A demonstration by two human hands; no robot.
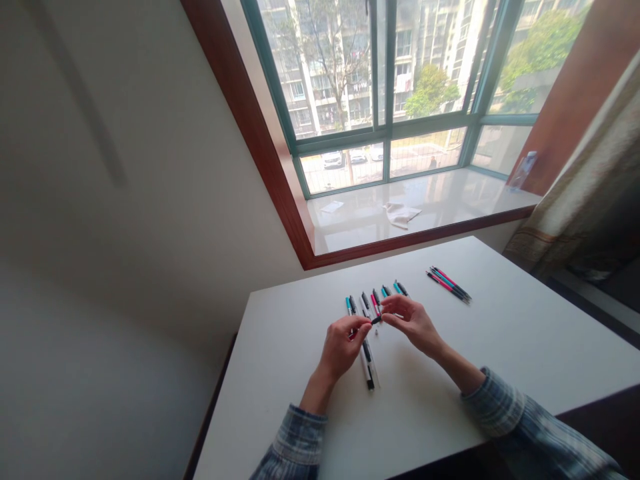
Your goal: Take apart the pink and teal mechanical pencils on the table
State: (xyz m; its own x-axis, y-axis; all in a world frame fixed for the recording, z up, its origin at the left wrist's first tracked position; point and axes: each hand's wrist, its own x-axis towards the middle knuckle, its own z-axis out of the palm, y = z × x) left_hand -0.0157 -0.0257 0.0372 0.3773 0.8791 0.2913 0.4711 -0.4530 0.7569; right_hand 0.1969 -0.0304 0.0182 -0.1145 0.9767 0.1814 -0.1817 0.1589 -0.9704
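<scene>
My left hand point(343, 343) pinches one end of a small black pen part point(376, 321) between thumb and fingertips. At its other end are the thumb and fingers of my right hand point(411, 323), closed in a pinch. Just below the part, a tiny pen tip point(377, 332) rests on the table. A white and black pen barrel point(369, 370) lies under and beside my left hand, with a thin clear refill point(377, 373) along its right side. Beyond my hands is a row of several pen pieces point(365, 300) in black, teal, pink and white, partly hidden by my fingers.
Several pink, teal and black pens point(449, 285) lie together at the right on the white table point(295, 347). Behind the table, a window sill point(345, 230) holds a crumpled white cloth point(401, 215) and a clear bottle point(524, 171). A curtain point(570, 180) hangs at the right.
</scene>
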